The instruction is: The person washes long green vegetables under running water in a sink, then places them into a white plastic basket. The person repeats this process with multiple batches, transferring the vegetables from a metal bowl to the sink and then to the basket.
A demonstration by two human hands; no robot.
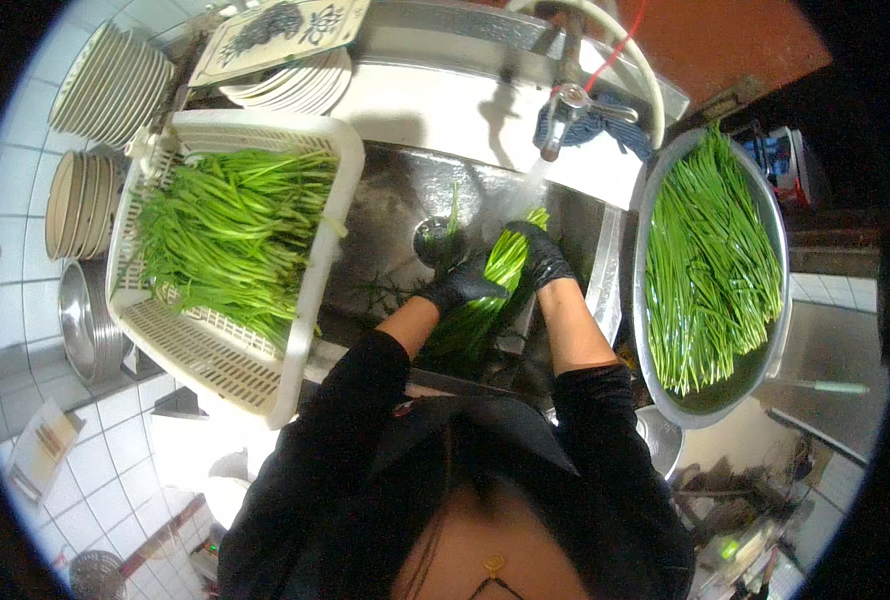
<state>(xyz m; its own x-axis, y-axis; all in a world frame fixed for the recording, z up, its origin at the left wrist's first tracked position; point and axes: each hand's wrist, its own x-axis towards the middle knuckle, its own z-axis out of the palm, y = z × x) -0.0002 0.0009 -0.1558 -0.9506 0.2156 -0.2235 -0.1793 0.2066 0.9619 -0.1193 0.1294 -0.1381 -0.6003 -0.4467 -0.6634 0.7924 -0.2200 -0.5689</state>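
Both hands wear black gloves and grip one bunch of long green chives [506, 259] over a metal sink [374, 202]. My left hand [464, 289] is closed around the bunch at its middle. Higher up, near the pale stem ends, my right hand [541, 251] clasps it. The dark leafy ends hang down into the sink toward my body. Water [531, 184] runs from the faucet [569, 105] just above the stem ends. Loose green bits lie around the drain [436, 238] and in the sink's left part.
At the left, a white plastic basket [351, 161] holds leafy green stems. A metal basin [644, 330] full of chives stands at the right. Stacked plates [111, 82], bowls [81, 202] and metal dishes [89, 319] line the left wall. A blue cloth [602, 127] lies behind the faucet.
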